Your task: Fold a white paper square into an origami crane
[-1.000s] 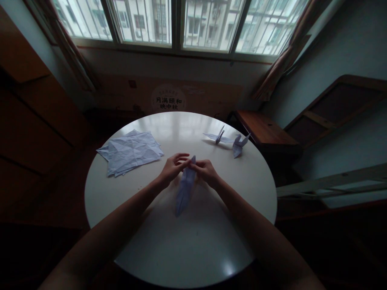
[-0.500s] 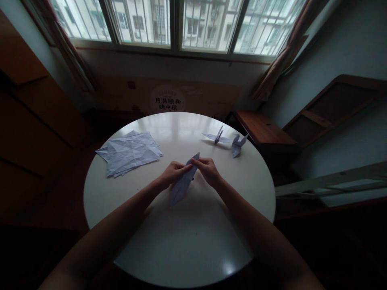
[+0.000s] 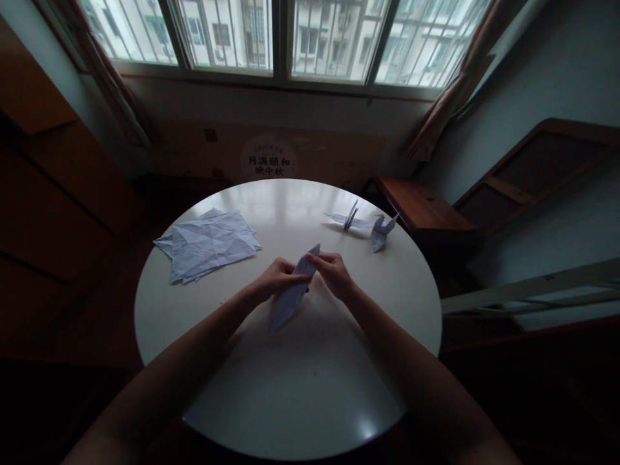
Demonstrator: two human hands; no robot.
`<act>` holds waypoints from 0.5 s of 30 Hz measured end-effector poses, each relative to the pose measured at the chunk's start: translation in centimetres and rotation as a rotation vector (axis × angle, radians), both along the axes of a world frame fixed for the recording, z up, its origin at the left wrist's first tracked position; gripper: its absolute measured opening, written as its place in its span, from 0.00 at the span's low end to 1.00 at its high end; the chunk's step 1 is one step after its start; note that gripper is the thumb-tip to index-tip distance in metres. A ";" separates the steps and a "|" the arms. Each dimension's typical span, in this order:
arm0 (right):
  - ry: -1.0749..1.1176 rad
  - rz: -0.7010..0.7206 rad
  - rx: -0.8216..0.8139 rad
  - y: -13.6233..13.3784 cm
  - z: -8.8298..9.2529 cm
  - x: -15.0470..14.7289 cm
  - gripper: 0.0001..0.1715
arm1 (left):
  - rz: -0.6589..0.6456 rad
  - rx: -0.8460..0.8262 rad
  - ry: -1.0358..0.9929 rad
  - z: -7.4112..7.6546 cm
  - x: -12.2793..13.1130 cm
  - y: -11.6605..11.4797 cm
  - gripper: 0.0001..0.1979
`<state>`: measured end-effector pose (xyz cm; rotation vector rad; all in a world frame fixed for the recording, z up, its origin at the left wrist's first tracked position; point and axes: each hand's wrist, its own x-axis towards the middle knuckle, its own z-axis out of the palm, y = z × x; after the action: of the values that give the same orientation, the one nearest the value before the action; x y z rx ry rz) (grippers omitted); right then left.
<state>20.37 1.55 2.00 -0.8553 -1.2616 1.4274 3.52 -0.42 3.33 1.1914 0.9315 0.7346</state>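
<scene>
Between my hands is a long, pointed piece of folded paper (image 3: 289, 302), pale bluish white with crease lines, held just over the middle of the table. My left hand (image 3: 277, 278) grips it near its middle, with the thumb lying across the face of the paper. Near the upper tip, my right hand (image 3: 332, 270) pinches the right edge between thumb and fingers. The fingers behind the paper are mostly hidden. The lower tip points down and to the left.
A stack of creased paper sheets (image 3: 213, 245) lies on the left of the round white table (image 3: 300, 394). Two folded paper cranes (image 3: 380, 232) stand at the back right. Beyond the table's right edge is a low wooden stool or bench (image 3: 426, 205).
My left thumb has slid to the right across the paper, and the paper has turned slightly in my grip. My right hand stays almost in place.
</scene>
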 end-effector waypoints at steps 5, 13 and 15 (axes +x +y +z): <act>-0.004 -0.009 -0.028 0.1 -0.1 0.2 0.21 | -0.029 -0.020 -0.027 0.0 0.0 0.0 0.19; -0.031 -0.035 0.014 0.4 -0.4 0.4 0.22 | -0.055 -0.019 -0.021 0.5 0.0 -0.1 0.19; -0.036 -0.052 0.021 0.5 -0.4 0.5 0.23 | -0.054 -0.033 -0.015 0.5 0.0 -0.1 0.19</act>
<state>20.84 2.09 1.59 -0.8971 -1.2705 1.3612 3.50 -0.55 3.82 1.1764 0.8923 0.6813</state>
